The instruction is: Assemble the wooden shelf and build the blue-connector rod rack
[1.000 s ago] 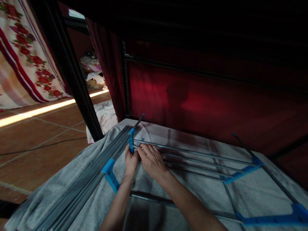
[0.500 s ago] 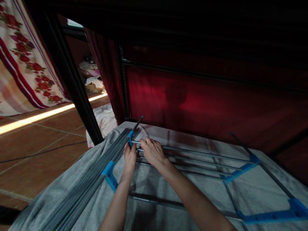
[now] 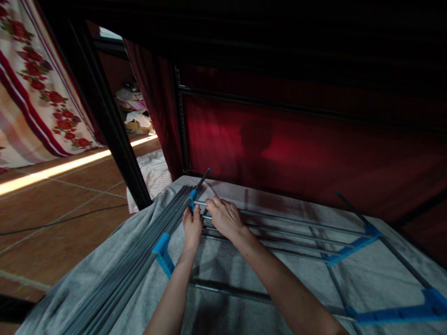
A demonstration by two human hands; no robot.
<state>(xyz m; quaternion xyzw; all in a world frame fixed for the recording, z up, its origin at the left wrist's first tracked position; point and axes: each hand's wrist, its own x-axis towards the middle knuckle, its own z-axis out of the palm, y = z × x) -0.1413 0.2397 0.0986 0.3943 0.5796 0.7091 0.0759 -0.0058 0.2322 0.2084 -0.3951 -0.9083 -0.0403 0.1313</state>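
Note:
A partly built rack of grey metal tubes and blue plastic brackets lies on the grey cloth. My left hand (image 3: 192,226) is closed around the left blue bracket (image 3: 193,197), just below its upper end. Beside it, my right hand (image 3: 224,215) grips the topmost grey tube (image 3: 300,221), whose left end meets that bracket. Several parallel tubes run to a right blue bracket (image 3: 352,249). Lower down are another left blue bracket (image 3: 163,253) and a long blue bracket (image 3: 394,314). My fingers hide part of the joint.
A bundle of loose grey tubes (image 3: 139,260) lies along the left of the grey cloth (image 3: 115,242). A black metal post (image 3: 115,130) rises at the left, with dark red curtain fabric (image 3: 223,135) behind. Beyond the post are a tiled floor (image 3: 84,186) and a flowered cloth (image 3: 42,93).
Both hands and the rack's left end appear slightly further right, along with a small shift of the whole view. The grip of each hand looks the same.

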